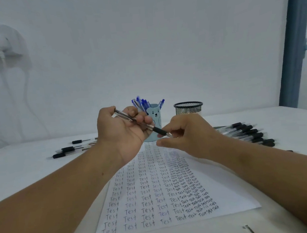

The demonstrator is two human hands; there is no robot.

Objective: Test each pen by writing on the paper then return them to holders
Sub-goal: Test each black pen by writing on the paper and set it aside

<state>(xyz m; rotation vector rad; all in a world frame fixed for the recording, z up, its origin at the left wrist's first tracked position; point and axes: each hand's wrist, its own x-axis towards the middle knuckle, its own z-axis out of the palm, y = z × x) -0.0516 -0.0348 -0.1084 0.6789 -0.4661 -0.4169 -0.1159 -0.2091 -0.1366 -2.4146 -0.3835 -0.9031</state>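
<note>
A person's left hand (120, 130), palm turned up, curls its fingers around the clear barrel of a black-grip ballpoint pen (142, 124) and holds it above the far end of a sheet of paper (231, 195). The pen slants down to the right, its tip meeting the right hand (186, 137), whose thumb and forefinger pinch the pen at the tip end, just past the black grip.

The paper lies on a white table (23, 175) between the two forearms, covered in rows of the handwritten word "Test", larger in the left columns and cramped and overlapping on the right.

Behind the hands, a light-blue bear-faced pen holder (153, 116) stands at the paper's far edge, partly hidden by the left hand and filled with blue pens (142, 103). A black wire-mesh holder (188, 107) stands just to its right.

Several black-grip pens (66, 150) lie loose on the table to the left, and a larger row of similar pens (252, 135) lies side by side to the right, behind the right wrist. A white wall (141, 42) rises behind the table.
</note>
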